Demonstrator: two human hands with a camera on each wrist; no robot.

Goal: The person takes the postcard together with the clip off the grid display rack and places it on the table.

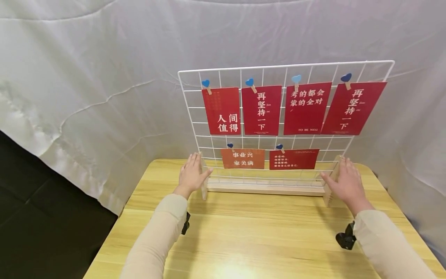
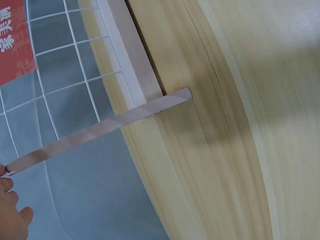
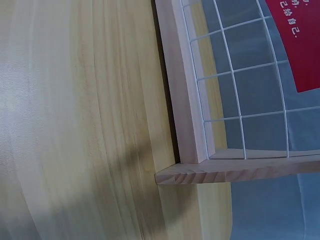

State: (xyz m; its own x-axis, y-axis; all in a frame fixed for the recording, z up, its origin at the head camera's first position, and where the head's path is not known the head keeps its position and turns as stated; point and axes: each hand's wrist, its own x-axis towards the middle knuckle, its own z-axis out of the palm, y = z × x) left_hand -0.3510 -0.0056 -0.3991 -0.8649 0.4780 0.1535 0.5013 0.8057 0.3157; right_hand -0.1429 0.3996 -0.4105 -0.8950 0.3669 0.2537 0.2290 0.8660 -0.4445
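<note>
A white wire grid rack (image 1: 286, 66) stands upright in a light wooden base (image 1: 266, 188) on the table. My left hand (image 1: 191, 174) holds the left wooden side piece (image 2: 95, 131), its thumb toward the grid and its other fingers along the outer side. Opposite it, my right hand (image 1: 346, 182) holds the right side piece (image 3: 225, 171) near its top, thumb pointing inward. The right wrist view does not show that hand. Red cards (image 1: 262, 112) hang from the grid in two rows, pinned by small heart-topped wooden clips (image 1: 249, 82). An orange card (image 1: 243, 159) hangs lower left.
The wood-grain table (image 1: 251, 232) extends in front of the rack. Grey-white cloth (image 1: 115, 77) hangs behind and at both sides. A dark area (image 1: 45, 217) lies past the table's left edge. Each forearm carries a black wrist camera (image 1: 346, 236).
</note>
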